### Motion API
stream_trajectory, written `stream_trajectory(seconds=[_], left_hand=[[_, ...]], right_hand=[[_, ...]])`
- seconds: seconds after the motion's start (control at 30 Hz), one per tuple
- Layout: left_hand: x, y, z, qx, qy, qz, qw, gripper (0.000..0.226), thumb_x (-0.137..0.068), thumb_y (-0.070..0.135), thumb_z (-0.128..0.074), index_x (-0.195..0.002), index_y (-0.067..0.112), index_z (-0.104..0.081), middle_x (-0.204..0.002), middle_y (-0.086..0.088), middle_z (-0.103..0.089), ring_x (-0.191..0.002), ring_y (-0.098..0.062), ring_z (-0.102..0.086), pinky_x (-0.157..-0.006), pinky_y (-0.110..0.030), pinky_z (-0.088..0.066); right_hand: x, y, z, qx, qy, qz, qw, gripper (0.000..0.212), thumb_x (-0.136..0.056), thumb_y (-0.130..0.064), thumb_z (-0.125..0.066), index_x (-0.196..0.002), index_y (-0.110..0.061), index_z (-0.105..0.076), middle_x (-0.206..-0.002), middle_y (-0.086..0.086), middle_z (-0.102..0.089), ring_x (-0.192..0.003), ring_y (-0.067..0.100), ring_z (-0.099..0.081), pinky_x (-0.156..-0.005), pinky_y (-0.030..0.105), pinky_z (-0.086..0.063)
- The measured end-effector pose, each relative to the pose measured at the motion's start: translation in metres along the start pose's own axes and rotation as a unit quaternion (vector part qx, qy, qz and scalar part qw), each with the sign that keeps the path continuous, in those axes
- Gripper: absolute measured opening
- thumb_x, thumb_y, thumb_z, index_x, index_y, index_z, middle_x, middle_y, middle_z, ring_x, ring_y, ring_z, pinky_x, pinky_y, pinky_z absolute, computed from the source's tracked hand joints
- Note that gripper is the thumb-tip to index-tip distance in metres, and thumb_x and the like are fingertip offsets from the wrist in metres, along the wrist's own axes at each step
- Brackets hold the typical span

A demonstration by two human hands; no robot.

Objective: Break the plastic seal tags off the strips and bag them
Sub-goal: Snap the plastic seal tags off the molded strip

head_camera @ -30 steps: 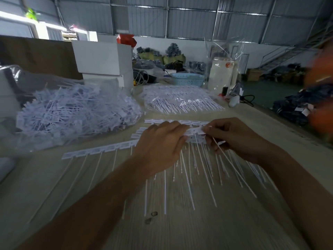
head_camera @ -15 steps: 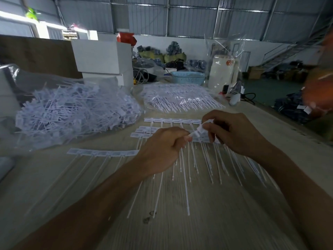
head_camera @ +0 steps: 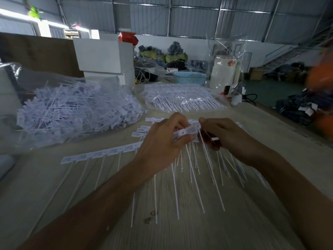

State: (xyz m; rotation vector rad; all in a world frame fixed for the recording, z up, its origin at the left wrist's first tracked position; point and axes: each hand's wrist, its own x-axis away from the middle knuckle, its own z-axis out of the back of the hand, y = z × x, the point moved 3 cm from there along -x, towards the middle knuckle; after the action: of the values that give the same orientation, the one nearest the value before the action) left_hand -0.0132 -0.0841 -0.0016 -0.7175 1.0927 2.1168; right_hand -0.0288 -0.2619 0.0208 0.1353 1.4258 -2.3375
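1. Both hands meet over the wooden table (head_camera: 270, 141), lifted a little above the strips lying on it. The left hand (head_camera: 162, 143) grips a strip of seal tags (head_camera: 187, 131) with its fingers curled round the flag end, so the thin tails hang down toward the tabletop.
2. The right hand (head_camera: 221, 134) pinches the outermost tag at the strip's end between thumb and forefinger; a loose tag (head_camera: 214, 139) seems tucked under its other fingers, though that part is shadowed.
3. To snap cleanly, I'd keep the two grips close on either side of the joint and bend sharply there, not pull along the strip, so the neighbouring flags don't tear unevenly.
4. The tails are long and springy; letting them hang free, as they do, should stop them tangling with the strips beneath.
5. More unbroken strips (head_camera: 100, 154) lie flat to the left and under the hands.
6. The clear bag of loose tags (head_camera: 75, 110) sits well to the left and looks quite full; broken tags go there.
7. Another batch of strips (head_camera: 182, 100) waits farther back, so plenty remains.
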Motion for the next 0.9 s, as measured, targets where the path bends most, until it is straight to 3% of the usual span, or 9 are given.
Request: stream_trajectory(seconds=[0.07, 0.17, 0.33, 0.43, 0.53, 0.67, 0.77, 0.9], left_hand=[[-0.002, 0.001, 0.002, -0.004, 0.009, -0.007, 1.000, 0.021, -0.085, 0.032, -0.075, -0.095, 0.023, -0.059, -0.083, 0.012, -0.068, -0.074, -0.006, -0.064, -0.063, -0.033, -0.052], [-0.003, 0.003, 0.004, -0.003, -0.013, -0.015, 1.000, 0.023, -0.085, 0.036, -0.075, -0.099, 0.022, -0.063, -0.087, 0.011, -0.070, -0.079, -0.005, -0.066, -0.069, -0.037, -0.054], [-0.002, -0.006, 0.013, -0.078, -0.036, -0.026, 0.996, 0.020, -0.088, 0.034, -0.071, -0.105, 0.028, -0.062, -0.093, 0.013, -0.067, -0.082, -0.009, -0.061, -0.071, -0.039, -0.052], [0.001, -0.006, 0.014, -0.115, -0.015, -0.046, 0.992, 0.016, -0.094, 0.027, -0.064, -0.110, 0.023, -0.064, -0.100, 0.005, -0.071, -0.088, -0.018, -0.065, -0.072, -0.042, -0.053], [0.003, -0.006, 0.010, -0.115, -0.034, -0.061, 0.991, 0.021, -0.099, 0.026, -0.053, -0.114, 0.015, -0.065, -0.101, -0.001, -0.072, -0.088, -0.024, -0.066, -0.072, -0.042, -0.053], [0.003, -0.007, 0.006, -0.083, -0.056, -0.040, 0.994, 0.014, -0.101, 0.024, -0.054, -0.103, 0.019, -0.066, -0.085, 0.006, -0.069, -0.074, -0.015, -0.063, -0.068, -0.039, -0.052], [0.003, -0.008, 0.003, -0.036, -0.062, -0.010, 0.997, 0.024, -0.102, 0.021, -0.052, -0.083, 0.020, -0.067, -0.070, 0.011, -0.065, -0.065, -0.010, -0.064, -0.067, -0.038, -0.052], [0.000, -0.006, 0.005, 0.003, -0.057, -0.008, 0.998, 0.025, -0.099, 0.015, -0.055, -0.081, 0.019, -0.071, -0.066, 0.013, -0.065, -0.064, -0.005, -0.064, -0.066, -0.029, -0.051]], right_hand=[[0.002, -0.003, -0.003, 0.002, -0.002, 0.016, 1.000, 0.048, -0.097, -0.048, -0.046, -0.071, -0.013, -0.066, -0.062, 0.005, -0.055, -0.054, 0.018, -0.045, -0.052, 0.028, -0.037], [-0.001, 0.000, -0.006, 0.028, 0.019, 0.029, 0.999, 0.042, -0.097, -0.035, -0.057, -0.077, 0.001, -0.061, -0.061, 0.011, -0.051, -0.051, 0.018, -0.044, -0.049, 0.027, -0.036], [-0.002, 0.008, 0.001, -0.075, 0.049, -0.028, 0.996, 0.029, -0.099, -0.031, -0.058, -0.078, -0.012, -0.064, -0.067, 0.003, -0.058, -0.054, 0.012, -0.046, -0.047, 0.020, -0.036], [-0.001, 0.006, -0.003, -0.078, 0.034, -0.020, 0.996, 0.029, -0.099, -0.031, -0.057, -0.080, -0.010, -0.062, -0.066, 0.002, -0.057, -0.053, 0.010, -0.045, -0.047, 0.018, -0.036], [0.001, 0.000, 0.001, 0.006, 0.046, 0.039, 0.998, 0.026, -0.099, -0.024, -0.058, -0.081, -0.006, -0.060, -0.063, -0.004, -0.057, -0.051, 0.007, -0.047, -0.049, 0.017, -0.039], [0.003, -0.008, 0.006, 0.175, 0.061, 0.109, 0.977, 0.011, -0.098, -0.021, -0.059, -0.097, -0.013, -0.066, -0.073, -0.004, -0.066, -0.062, 0.006, -0.060, -0.059, 0.021, -0.046], [0.004, -0.009, 0.010, 0.214, 0.064, 0.127, 0.966, 0.011, -0.097, -0.020, -0.059, -0.101, -0.012, -0.067, -0.076, -0.001, -0.067, -0.065, 0.011, -0.065, -0.064, 0.030, -0.054], [0.003, -0.004, 0.013, 0.226, 0.072, 0.137, 0.962, 0.009, -0.099, -0.020, -0.058, -0.099, -0.015, -0.066, -0.065, -0.008, -0.065, -0.051, 0.008, -0.064, -0.055, 0.018, -0.052]])
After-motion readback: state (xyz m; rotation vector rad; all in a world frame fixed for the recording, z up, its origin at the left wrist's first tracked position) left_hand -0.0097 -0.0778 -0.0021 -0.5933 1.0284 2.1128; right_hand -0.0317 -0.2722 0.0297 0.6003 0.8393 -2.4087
